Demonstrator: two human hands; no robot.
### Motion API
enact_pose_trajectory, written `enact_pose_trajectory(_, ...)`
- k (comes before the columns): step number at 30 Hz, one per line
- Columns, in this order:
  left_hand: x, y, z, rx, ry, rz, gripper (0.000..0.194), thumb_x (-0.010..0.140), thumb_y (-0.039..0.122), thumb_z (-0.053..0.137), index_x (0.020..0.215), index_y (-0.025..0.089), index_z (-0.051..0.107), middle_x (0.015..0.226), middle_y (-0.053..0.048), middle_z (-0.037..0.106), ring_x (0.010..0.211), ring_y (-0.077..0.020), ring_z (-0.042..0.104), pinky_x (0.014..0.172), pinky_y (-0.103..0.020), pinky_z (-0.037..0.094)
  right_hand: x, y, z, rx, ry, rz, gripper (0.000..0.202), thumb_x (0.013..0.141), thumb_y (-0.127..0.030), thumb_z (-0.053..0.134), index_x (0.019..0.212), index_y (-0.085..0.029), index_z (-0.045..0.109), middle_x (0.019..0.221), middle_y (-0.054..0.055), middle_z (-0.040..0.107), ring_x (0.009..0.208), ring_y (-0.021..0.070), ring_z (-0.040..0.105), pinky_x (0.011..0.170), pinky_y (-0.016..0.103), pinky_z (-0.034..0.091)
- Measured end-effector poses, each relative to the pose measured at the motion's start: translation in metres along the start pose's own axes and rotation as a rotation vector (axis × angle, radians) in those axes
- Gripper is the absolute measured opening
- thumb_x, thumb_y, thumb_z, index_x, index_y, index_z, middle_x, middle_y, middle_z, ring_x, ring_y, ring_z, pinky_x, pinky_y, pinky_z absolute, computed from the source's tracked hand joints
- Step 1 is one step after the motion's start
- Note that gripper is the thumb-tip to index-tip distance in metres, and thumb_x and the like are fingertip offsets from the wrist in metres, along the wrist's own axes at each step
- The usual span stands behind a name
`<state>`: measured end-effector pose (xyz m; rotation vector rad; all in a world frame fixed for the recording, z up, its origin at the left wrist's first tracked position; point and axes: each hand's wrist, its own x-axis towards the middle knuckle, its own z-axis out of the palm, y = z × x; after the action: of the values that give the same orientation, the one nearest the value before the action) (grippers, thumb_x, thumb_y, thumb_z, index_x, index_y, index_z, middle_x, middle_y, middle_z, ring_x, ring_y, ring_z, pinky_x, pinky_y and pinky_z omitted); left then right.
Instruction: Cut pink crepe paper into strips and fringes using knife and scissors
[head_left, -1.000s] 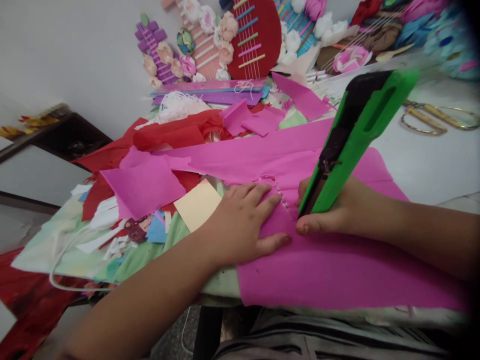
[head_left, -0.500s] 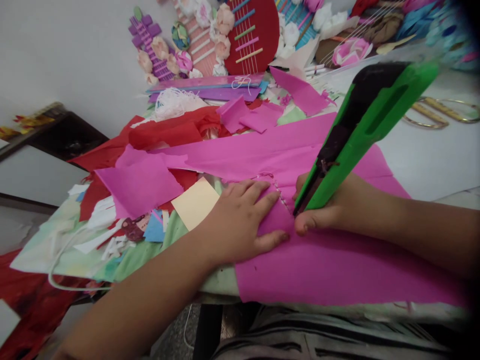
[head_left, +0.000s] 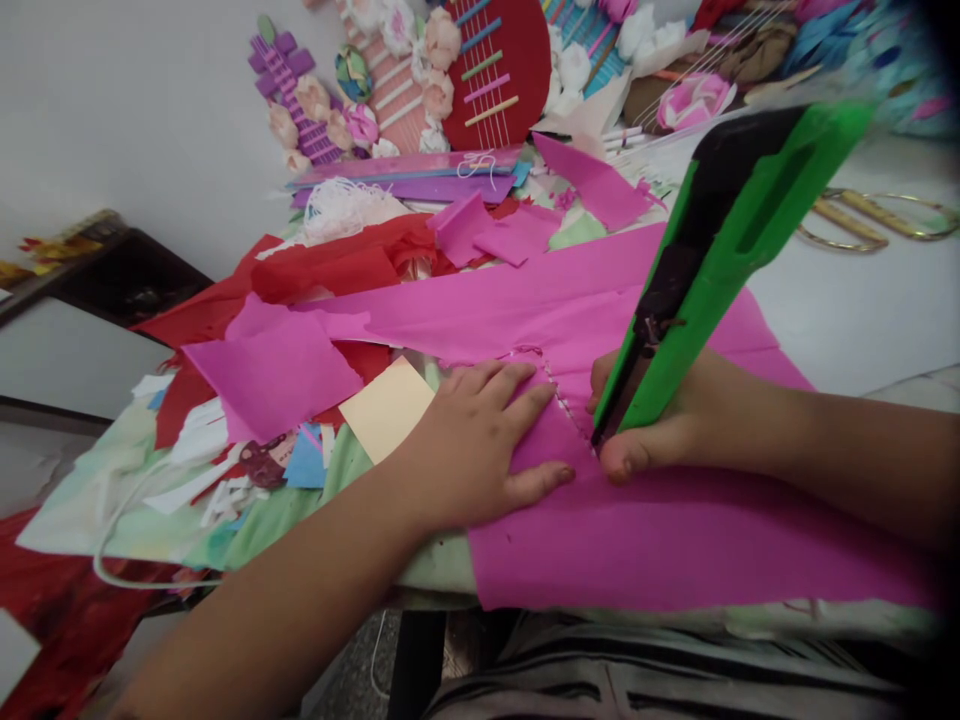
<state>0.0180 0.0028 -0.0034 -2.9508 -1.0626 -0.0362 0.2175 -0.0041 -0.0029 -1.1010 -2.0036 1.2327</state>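
Okay, so we've got a big pink sheet (head_left: 675, 545) across the centre and lower right of the frame, with a dashed line (head_left: 566, 408) on it slanting from upper left to lower right, bang between the two hands. We can't tell if the dashes go right through. The right hand (head_left: 701, 415) has its fingers wrapped round a green cutter (head_left: 709, 285), tip down at the line's lower end, thumb just beside it. The cutter's long axis leans the other way, butt toward the upper right, so the two make a sort of V. The left hand (head_left: 484, 440) is palm-down on the sheet, fingers spread and gripping nothing, fingertips near the line's top end. For that lower end, we'd call the right hand the nearer one.
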Motion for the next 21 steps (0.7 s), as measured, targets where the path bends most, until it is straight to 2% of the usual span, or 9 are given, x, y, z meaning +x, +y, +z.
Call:
enact_pose_trajectory(8, -0.0006, -0.0013, -0.0001, 0.002, -0.006, 0.006, 0.064, 0.077, 0.057, 0.041, 0.123, 0.012, 0.043, 0.126, -0.014, 0.043, 0.114, -0.0302, 0.037, 0.095, -0.047, 0.029, 0.0009, 0.0070, 0.0022, -0.185, -0.052, -0.048, 0.040, 0.054, -0.053, 0.066, 0.056, -0.015, 0.052, 0.047, -0.004, 0.050, 0.045, 0.0074, 0.046, 0.042, 0.019, 0.034)
enact_pose_trajectory(15, -0.0003, -0.0011, -0.0004, 0.006, -0.023, 0.000, 0.066, 0.076, 0.057, 0.042, 0.124, 0.012, 0.042, 0.128, -0.015, 0.041, 0.115, -0.0304, 0.036, 0.095, -0.046, 0.029, 0.0019, 0.0007, 0.0012, -0.192, -0.046, 0.007, 0.039, 0.055, -0.052, 0.065, 0.057, -0.015, 0.054, 0.049, -0.003, 0.050, 0.050, 0.0093, 0.047, 0.048, 0.021, 0.034)
enact_pose_trajectory(21, -0.0010, -0.0008, 0.0007, -0.010, 0.004, 0.002, 0.062, 0.077, 0.054, 0.043, 0.124, 0.013, 0.043, 0.128, -0.014, 0.042, 0.115, -0.0299, 0.036, 0.095, -0.047, 0.029, 0.0018, -0.0003, 0.0018, -0.202, 0.042, 0.060, 0.036, 0.055, -0.048, 0.067, 0.056, -0.015, 0.052, 0.051, -0.002, 0.052, 0.053, 0.0107, 0.048, 0.049, 0.022, 0.034)
